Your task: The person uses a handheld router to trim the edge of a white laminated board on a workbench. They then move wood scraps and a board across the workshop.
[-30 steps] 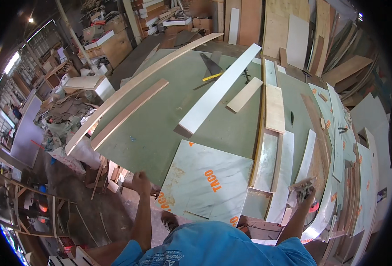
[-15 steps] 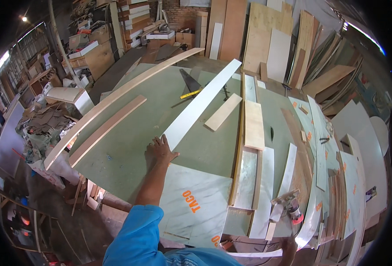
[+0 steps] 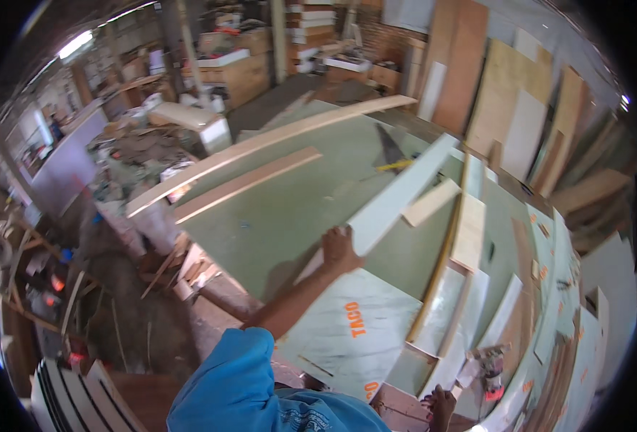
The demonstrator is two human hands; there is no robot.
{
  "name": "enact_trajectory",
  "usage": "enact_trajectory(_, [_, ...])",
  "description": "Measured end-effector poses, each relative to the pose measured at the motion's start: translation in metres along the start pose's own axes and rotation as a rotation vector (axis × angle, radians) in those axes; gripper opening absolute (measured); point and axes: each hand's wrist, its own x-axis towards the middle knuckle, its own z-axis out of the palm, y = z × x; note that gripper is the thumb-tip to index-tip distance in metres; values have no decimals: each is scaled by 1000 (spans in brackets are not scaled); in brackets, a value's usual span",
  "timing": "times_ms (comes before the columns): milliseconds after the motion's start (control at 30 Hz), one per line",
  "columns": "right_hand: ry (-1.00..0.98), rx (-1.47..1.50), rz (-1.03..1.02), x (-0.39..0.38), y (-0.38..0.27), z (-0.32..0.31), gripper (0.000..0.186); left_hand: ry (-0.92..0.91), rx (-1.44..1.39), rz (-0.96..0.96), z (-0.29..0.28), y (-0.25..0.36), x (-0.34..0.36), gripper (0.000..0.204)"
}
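Note:
My left hand (image 3: 341,250) is closed over the near part of a long white board strip (image 3: 405,189). The strip slants away to the right over a greenish sheet (image 3: 282,194), and a short piece of it shows below my hand. Low in the picture, by the sheet's near side, is my right hand (image 3: 441,405), blurred, its fingers curled. Whatever it may hold is too small to make out. Beside it lies a router-like power tool (image 3: 493,378) with a red end. A marble-patterned sheet (image 3: 347,324) lies under my left forearm.
A handsaw (image 3: 389,147) and a yellow tool (image 3: 395,165) lie beyond the strip. To the left are a long curving wooden strip (image 3: 275,147) and a shorter one (image 3: 250,183). Pale wood pieces (image 3: 470,234) lie right. Tall panels (image 3: 457,68) lean at the back.
The view has swung, so the scene sits further right and lower. My left hand has moved from the strip's near end onto it, with some strip now below the hand. My right hand shows more.

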Motion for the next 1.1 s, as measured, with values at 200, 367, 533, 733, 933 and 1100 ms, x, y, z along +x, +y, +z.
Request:
enact_trajectory(200, [-446,93,-184,-27,-115,202,28,-89,-18,14,-102,-61,-135,93])
enact_trajectory(367, [-740,75,-210,-72,-142,330,51,-23,-39,-6,-165,-151,-241,94])
enact_trajectory(533, [-883,421,42,-105,-133,432,72,-21,-71,-18,-212,-235,-321,96])
enact_trajectory(733, [-888,593,76,-159,-125,515,51,-106,-163,-64,-246,-342,-390,98])
enact_trajectory(933, [-791,559,10,-148,-61,556,28,-153,-185,-53,-230,-401,-412,103])
enact_trajectory(1100, [-774,444,-17,-144,-44,571,35,-274,-428,-346,-179,-430,-393,94])
